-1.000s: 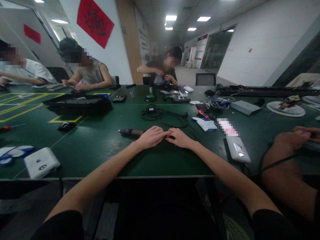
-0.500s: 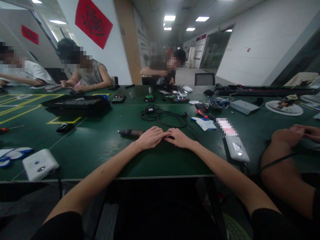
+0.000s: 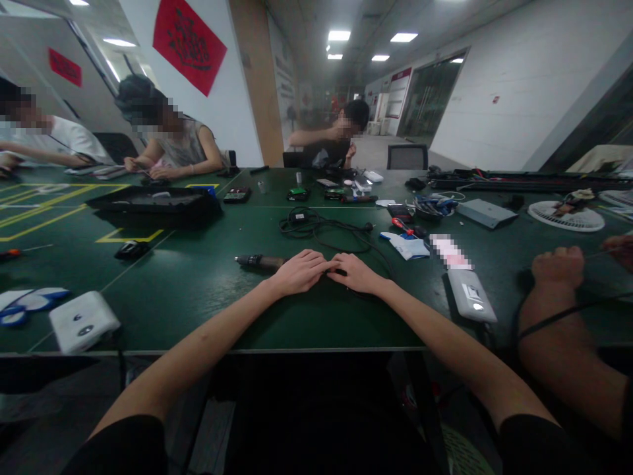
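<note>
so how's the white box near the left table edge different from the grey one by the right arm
The white box is near the front left corner, well away from the left hand; the grey box lies just beyond the forearm of the right hand. The white one looks chunkier, with two dark spots on top; the grey one is longer and slimmer, with a small light glowing. Both lie flat on the green table, untouched.

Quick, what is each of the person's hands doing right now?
Left hand: flat on the table, beside the dark tool, fingertips on a small dark item.
Right hand: likewise; grip cannot be told.
</note>
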A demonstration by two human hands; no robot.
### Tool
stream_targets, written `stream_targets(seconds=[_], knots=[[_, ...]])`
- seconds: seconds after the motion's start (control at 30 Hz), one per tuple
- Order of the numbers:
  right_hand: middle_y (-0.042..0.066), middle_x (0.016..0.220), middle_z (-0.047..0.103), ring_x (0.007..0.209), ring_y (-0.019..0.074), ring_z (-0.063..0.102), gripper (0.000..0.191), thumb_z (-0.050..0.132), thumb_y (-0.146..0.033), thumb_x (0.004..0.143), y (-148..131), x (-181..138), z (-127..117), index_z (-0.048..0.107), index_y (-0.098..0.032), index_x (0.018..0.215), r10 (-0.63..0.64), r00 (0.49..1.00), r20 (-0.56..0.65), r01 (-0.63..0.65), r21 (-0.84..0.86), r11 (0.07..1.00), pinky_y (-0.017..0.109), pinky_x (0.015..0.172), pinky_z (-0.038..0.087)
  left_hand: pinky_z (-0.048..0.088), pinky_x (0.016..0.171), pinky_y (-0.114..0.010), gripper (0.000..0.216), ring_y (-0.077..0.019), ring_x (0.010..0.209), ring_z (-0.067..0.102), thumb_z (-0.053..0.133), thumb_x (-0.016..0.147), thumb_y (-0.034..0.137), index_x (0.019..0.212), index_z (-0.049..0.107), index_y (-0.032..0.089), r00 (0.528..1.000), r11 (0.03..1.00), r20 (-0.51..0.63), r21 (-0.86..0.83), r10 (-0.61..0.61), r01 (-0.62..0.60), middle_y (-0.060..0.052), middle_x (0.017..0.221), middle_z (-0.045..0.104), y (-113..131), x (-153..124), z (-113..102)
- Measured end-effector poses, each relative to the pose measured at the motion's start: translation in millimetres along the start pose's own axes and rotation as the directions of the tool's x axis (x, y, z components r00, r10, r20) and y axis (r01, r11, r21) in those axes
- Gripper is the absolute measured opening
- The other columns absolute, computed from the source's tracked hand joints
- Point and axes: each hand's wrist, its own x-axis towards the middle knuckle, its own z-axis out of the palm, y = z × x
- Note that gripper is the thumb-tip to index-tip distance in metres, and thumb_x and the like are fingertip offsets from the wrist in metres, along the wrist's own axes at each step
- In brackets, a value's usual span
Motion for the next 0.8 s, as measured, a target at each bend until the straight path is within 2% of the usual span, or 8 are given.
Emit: stream_targets(seconds=[0.13, 0.3, 0.47, 0.6, 0.8], knots=[[0.008, 0.108, 0.063, 0.099, 0.021, 0.057, 0.02, 0.059, -0.036, 0.104, 0.5, -0.4, 0.5, 0.069, -0.018, 0.105, -0.007, 1.0, 0.0, 0.007, -0.008, 1.0, 0.035, 0.088, 0.042, 0.045, 0.106, -0.042, 0.052, -0.0251, 0.116, 0.058, 0.047, 0.105, 0.027, 0.156, 0.039, 0.02, 0.999, 0.999, -0.012, 0.014, -0.033, 0.033, -0.011, 0.118, 0.066, -0.1, 0.5, 0.9], [0.007, 0.108, 0.063, 0.099, 0.0208, 0.057, 0.02, 0.06, -0.036, 0.104, 1.3, -0.7, 1.9, 0.07, -0.019, 0.108, -0.007, 1.0, -0.014, 0.007, -0.004, 1.0, 0.035, 0.089, 0.042, 0.044, 0.107, -0.042, 0.053, -0.0252, 0.12, 0.056, 0.048, 0.103, 0.024, 0.155, 0.04, 0.02, 1.0, 1.0, 0.003, 0.005, -0.005, 0.005, -0.011, 0.124, 0.064, -0.4, 0.0, 0.9], [0.008, 0.108, 0.063, 0.1, 0.0213, 0.057, 0.022, 0.059, -0.037, 0.104, 0.8, -0.7, 1.9, 0.07, -0.018, 0.103, -0.006, 1.0, -0.008, 0.006, -0.002, 1.0, 0.035, 0.089, 0.042, 0.044, 0.107, -0.043, 0.055, -0.0261, 0.119, 0.057, 0.049, 0.103, 0.027, 0.157, 0.037, 0.02, 1.0, 0.999, -0.005, 0.016, -0.03, 0.03, -0.011, 0.123, 0.064, -1.1, -1.0, 1.4], [0.008, 0.109, 0.063, 0.1, 0.0212, 0.057, 0.02, 0.06, -0.036, 0.104, 0.1, -0.8, 0.9, 0.07, -0.019, 0.109, -0.006, 1.0, -0.013, 0.006, 0.0, 1.0, 0.035, 0.09, 0.042, 0.043, 0.108, -0.042, 0.055, -0.0255, 0.121, 0.056, 0.048, 0.102, 0.023, 0.156, 0.039, 0.02, 1.0, 1.0, 0.002, 0.003, -0.007, 0.007, -0.011, 0.126, 0.064, -0.7, -1.1, 1.0], [0.008, 0.107, 0.063, 0.099, 0.0214, 0.057, 0.022, 0.059, -0.037, 0.105, -0.9, -0.6, -0.2, 0.071, -0.019, 0.105, -0.001, 1.0, -0.003, 0.001, 0.0, 1.0, 0.035, 0.088, 0.043, 0.044, 0.107, -0.043, 0.056, -0.0258, 0.122, 0.056, 0.049, 0.102, 0.025, 0.156, 0.038, 0.02, 1.0, 1.0, -0.012, -0.005, -0.02, 0.02, -0.012, 0.125, 0.064, -0.5, -1.3, 1.0]])
